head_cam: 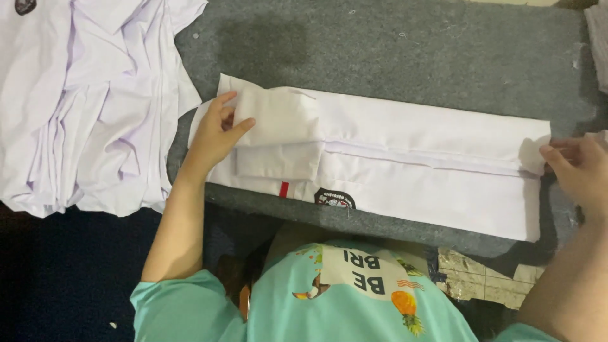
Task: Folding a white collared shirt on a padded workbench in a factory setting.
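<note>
Seen from above, a person in a teal printed T-shirt [329, 304] leans over a desk [405, 57] covered in grey felt-like cloth. Across the middle of the desk lies a white shirt [430, 171], folded lengthwise into a long narrow band that runs from left to right. A short sleeve [278, 117] is folded back over the left part of the band, and a second folded layer sits just below it. Along the near edge of the shirt there is a small red tag [284, 189] and, just to its right, a round dark embroidered badge [334, 199]. The left hand [212, 136] rests on the left end of the shirt; its grip is closed on the edge of the folded sleeve, thumb lying on top and fingers curled around the fold. The right hand [579, 171] is at the far right end of the shirt; its fingertips pinch the corner of the cloth there, and the rest of the hand is cut off by the picture's edge. To the upper left, touching the desk's corner, sits a loose heap of white shirts [88, 101], rumpled and overlapping. No box, basket or other container shows; the garments lie directly on the desk. Below the desk's near edge the floor is dark.
</note>
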